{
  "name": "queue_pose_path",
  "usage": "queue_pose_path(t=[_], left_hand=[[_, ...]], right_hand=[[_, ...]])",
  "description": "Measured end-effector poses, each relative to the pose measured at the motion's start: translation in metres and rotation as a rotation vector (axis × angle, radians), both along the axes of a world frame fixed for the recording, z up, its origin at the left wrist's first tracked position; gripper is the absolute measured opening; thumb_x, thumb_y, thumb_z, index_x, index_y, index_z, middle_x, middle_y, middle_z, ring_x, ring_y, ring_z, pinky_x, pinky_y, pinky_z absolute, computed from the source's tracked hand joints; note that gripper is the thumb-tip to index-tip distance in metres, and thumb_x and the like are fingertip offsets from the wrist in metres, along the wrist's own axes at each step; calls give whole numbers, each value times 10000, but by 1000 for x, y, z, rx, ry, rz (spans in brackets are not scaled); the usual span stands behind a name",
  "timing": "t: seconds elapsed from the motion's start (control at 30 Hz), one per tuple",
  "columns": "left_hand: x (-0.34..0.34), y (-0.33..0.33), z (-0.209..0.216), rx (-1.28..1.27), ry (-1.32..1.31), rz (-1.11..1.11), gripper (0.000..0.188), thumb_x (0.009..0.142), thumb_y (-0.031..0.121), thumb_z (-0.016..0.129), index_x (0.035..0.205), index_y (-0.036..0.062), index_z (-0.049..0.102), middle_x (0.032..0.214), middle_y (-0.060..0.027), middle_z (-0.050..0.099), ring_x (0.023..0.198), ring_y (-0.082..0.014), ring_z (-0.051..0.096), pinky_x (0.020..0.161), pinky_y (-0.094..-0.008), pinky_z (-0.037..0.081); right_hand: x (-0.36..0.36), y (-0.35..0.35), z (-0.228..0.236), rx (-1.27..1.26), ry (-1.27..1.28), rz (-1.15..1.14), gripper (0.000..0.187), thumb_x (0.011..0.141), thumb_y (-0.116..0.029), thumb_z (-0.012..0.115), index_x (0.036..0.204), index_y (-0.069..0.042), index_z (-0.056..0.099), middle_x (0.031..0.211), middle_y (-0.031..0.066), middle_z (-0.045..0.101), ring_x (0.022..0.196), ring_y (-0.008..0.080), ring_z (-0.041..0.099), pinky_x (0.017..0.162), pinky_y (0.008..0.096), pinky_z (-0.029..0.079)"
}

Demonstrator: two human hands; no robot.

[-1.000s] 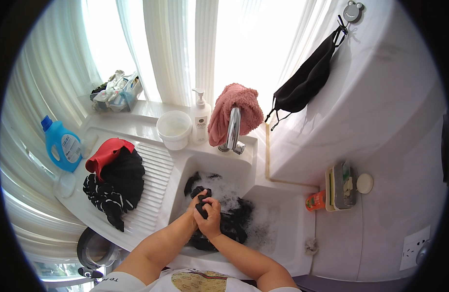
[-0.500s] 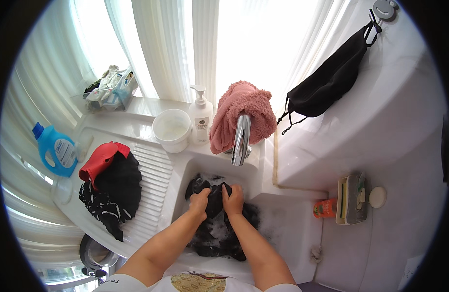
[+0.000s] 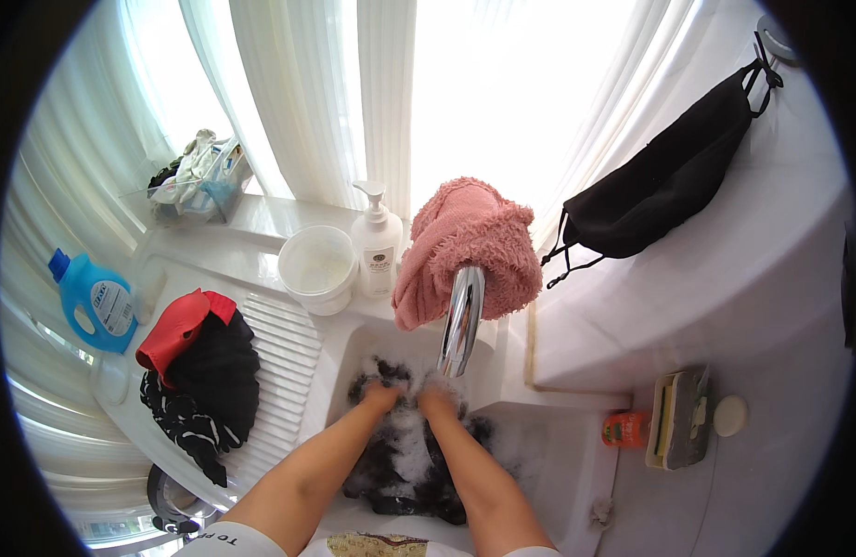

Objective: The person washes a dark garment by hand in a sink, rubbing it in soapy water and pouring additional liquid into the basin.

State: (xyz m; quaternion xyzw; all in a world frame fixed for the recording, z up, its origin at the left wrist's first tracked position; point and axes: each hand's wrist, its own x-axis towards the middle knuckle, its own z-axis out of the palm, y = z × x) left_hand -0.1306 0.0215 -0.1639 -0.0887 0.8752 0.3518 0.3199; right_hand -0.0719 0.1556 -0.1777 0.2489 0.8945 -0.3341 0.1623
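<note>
A soaked black garment lies in sudsy water inside the white sink. My left hand dips into the foam at the far part of the basin, against dark wet cloth. Beside it, my right hand is also down in the suds, just below the faucet's mouth. Both hands are smeared by motion and their fingers are hidden in foam, so their grip does not show. Above them curves a chrome faucet, with a pink fluffy towel draped over its base.
Left of the basin, a black garment and a red cloth piece lie on the ribbed washboard. A white tub, pump bottle and blue detergent bottle stand around. At right are a soap box and a hanging black mask.
Both hands have gone down into the foam; earlier they gripped the black garment, raised between them. The view has shifted, so the faucet and sink appear lower.
</note>
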Motion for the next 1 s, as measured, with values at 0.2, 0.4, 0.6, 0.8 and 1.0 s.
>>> queue_pose_path(t=[0.2,0.4,0.6,0.8,1.0], left_hand=[[21,-18,68,1031,-784,477,355,874,429,559,1025,111,601,997,-79,633,895,-228,611,746,-378,509],[60,-12,77,1115,-807,457,241,925,321,442,902,125,581,843,-55,638,728,-190,635,666,-387,533],[68,-46,15,1592,-943,471,275,914,348,424,897,121,577,952,-67,623,844,-205,613,739,-394,522],[78,-26,104,1152,-739,497,267,910,351,433,939,124,571,956,-71,614,853,-219,612,736,-360,525],[84,-45,28,1521,-816,388,296,944,335,360,1004,127,562,999,-63,609,857,-214,602,726,-362,514]], right_hand=[[59,-66,124,-129,1003,132,227,666,-195,685,731,-4,581,1221,183,521,1139,384,467,948,473,379],[48,-56,97,-28,871,-590,210,686,-139,672,789,26,593,959,170,564,895,353,539,806,405,442],[85,-106,148,-123,1135,-10,180,687,-133,674,724,-2,556,897,153,578,889,341,529,817,414,436],[69,-94,124,-72,1102,-437,196,691,-150,666,712,2,545,1052,169,559,984,358,513,872,429,423],[87,-98,125,-11,1197,-5,220,660,-164,701,698,-22,537,940,140,565,925,345,511,855,438,417]])
